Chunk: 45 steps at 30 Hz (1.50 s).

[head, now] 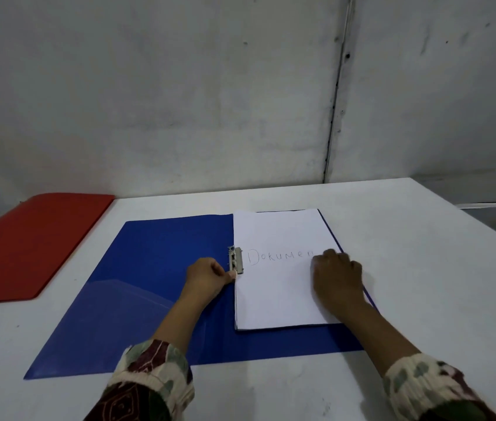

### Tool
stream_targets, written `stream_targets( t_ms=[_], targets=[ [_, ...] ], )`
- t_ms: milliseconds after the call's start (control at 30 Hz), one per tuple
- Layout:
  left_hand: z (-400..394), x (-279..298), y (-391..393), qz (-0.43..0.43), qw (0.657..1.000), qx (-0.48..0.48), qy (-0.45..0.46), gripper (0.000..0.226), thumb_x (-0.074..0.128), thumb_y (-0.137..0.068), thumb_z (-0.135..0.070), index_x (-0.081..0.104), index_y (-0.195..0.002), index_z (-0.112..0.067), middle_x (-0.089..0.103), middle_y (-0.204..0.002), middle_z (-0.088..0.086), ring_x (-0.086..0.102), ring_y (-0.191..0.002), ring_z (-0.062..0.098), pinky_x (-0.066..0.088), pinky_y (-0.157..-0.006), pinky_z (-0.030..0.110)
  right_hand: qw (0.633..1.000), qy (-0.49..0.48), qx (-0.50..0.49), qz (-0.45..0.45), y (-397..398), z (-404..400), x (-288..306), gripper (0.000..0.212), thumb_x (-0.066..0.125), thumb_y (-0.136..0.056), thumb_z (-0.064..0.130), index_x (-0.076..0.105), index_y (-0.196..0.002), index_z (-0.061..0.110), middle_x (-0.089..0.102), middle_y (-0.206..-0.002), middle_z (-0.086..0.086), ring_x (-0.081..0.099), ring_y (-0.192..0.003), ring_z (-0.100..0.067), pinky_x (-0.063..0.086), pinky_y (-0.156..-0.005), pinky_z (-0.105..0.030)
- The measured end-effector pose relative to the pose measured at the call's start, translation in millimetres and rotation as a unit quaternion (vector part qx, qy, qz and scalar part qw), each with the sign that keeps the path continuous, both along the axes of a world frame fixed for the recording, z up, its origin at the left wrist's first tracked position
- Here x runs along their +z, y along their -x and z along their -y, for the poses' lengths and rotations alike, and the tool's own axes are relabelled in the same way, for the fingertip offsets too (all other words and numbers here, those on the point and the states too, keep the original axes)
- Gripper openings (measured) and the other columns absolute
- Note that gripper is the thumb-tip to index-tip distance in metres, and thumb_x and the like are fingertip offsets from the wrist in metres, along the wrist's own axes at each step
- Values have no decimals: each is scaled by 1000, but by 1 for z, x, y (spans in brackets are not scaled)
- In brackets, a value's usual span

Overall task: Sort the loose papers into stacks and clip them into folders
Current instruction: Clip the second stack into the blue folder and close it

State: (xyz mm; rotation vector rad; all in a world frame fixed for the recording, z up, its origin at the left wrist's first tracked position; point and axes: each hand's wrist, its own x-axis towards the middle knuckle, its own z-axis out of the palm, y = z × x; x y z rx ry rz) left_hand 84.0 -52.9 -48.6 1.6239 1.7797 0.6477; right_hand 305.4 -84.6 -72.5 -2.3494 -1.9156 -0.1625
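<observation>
One stack of white papers was seated in the open blue plastic folder; its metal clip was pinched by the left hand, while the right hand pressed the sheets with curled fingers (clamping unconfirmed). The closed red folder remained unfilled.

Two folders, one blue folder, one red folder; one paper stack; one clip.

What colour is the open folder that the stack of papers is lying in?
Blue: the open folder shows plainly in the head view, under the paper stack.
</observation>
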Motion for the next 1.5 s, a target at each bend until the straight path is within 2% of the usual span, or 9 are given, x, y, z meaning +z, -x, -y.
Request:
stream_targets(
  t_ms=[167,300,467,700,833,1067,1200,1367,1500],
  targets=[
    [23,-13,-1,-63,991,-19,-119,30,48,-95,-23,41,-66,-26,50,-77,-7,51,-79,15,38,-72,27,998,32,47,-34,26,22,5,34,32,-91,9,52,-120,13,49,-126,-4,39,-126,-22,13,-113,-45],
    [47,-23,13,-208,963,22,-170,21,36,-98,-28,57,-101,-23,57,-108,-5,50,-104,16,30,-95,33,986,3,138,-98,57,40,6,29,34,-95,22,54,-114,11,51,-121,-5,47,-115,-24,33,-95,-34],
    [77,-34,35,-214,966,100,-108,27,37,-97,-34,52,-117,-25,49,-129,-1,39,-124,20,20,-110,47,955,17,241,-172,97,67,4,105,0,-62,82,42,-135,19,35,-145,1,30,-135,-17,18,-111,-30],
    [98,-34,60,-183,966,143,-114,26,40,-96,-27,55,-116,-21,51,-128,3,42,-123,22,16,-112,50,951,17,305,-53,134,77,7,115,1,-49,86,38,-134,19,42,-136,0,40,-122,-19,30,-102,-33],
    [101,-32,74,-159,964,181,-108,27,47,-93,-28,55,-118,-20,48,-133,5,38,-128,26,10,-111,58,942,27,332,45,142,73,15,87,25,-82,73,21,-144,13,42,-138,-10,52,-112,-27,41,-88,-35],
    [106,-26,87,48,925,337,-171,68,63,-84,-19,27,-142,-19,-1,-156,11,-3,-144,34,2,-113,55,909,31,396,122,165,79,20,57,21,-101,34,5,-148,5,57,-114,-23,59,-94,-35,30,-53,-31],
    [106,-17,89,221,864,406,-199,92,68,-79,-7,8,-147,-26,-17,-155,11,5,-144,33,26,-114,47,919,-4,377,115,164,87,22,53,26,-101,15,4,-146,-3,59,-106,-22,56,-75,-33,35,-61,-35],
    [114,7,74,413,785,428,-171,105,66,-83,-7,-15,-146,-26,5,-156,10,29,-138,25,35,-106,42,925,-42,355,126,150,87,17,43,46,-89,12,49,-129,-4,65,-70,-12,35,-42,-17,29,-43,-25],
    [115,21,62,394,796,376,-263,101,59,-87,-4,-23,-145,-22,33,-148,13,49,-118,13,41,-102,29,925,-68,370,54,144,86,16,35,34,-95,17,59,-117,7,66,-108,-17,64,-63,-30,46,-49,-32]
  ],
)
